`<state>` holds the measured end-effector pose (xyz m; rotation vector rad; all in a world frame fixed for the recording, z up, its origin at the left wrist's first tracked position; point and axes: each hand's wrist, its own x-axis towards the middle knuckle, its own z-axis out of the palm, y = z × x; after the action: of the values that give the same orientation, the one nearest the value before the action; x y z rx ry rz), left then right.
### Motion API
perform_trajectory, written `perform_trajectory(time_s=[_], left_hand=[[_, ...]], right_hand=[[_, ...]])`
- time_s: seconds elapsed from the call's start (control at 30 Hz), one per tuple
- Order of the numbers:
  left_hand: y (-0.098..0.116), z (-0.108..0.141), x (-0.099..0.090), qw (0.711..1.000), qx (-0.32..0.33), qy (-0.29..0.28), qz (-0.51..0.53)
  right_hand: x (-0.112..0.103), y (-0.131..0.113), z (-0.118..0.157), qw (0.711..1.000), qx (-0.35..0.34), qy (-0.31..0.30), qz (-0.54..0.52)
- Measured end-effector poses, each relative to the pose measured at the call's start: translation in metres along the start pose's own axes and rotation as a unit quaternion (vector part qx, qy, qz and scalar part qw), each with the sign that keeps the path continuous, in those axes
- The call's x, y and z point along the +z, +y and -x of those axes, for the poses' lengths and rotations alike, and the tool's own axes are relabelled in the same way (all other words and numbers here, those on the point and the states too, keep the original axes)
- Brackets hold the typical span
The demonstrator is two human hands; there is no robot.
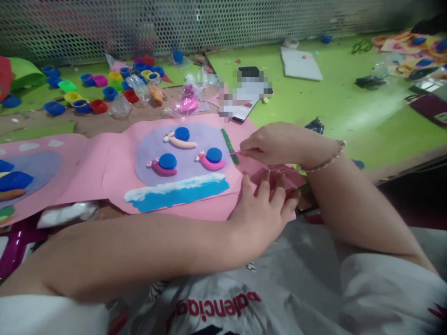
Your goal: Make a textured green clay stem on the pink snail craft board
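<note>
My right hand [275, 144] is closed in a pinch on a thin pink pointed tool [234, 153], whose tip is at a green clay strip [228, 142]. The strip lies on a pink sheet [122, 144], at the right edge of a lilac patch [146, 153]. My left hand [258, 214] rests with fingers spread on the sheet's near right part. Three clay snails with blue caps for shells sit on the lilac: a peach snail [186, 142] and two pink ones, one left [167, 170] and one right [213, 164]. Below them runs a blue and white clay band [178, 191].
Several coloured caps [99, 106] and plastic bags of clay [188, 103] lie behind the sheet. A phone [244, 100], partly blurred out, and a white board [301, 63] lie on the green tabletop [335, 116]. A perforated metal panel [174, 28] stands along the back.
</note>
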<state>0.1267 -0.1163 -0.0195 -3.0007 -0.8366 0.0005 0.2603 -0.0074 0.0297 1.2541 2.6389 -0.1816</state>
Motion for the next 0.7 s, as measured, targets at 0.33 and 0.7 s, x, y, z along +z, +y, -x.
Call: perform_trajectory(time_s=[0.33, 0.7], left_hand=[[-0.001, 0.0, -0.002, 1.0, 0.007, -0.017, 0.001], [-0.001, 0.0, -0.004, 1.0, 0.004, -0.021, 0.007]], right_hand=[[0.001, 0.006, 0.001, 0.999, -0.017, 0.014, -0.038], [0.003, 0.009, -0.001, 0.996, -0.036, -0.003, -0.079]])
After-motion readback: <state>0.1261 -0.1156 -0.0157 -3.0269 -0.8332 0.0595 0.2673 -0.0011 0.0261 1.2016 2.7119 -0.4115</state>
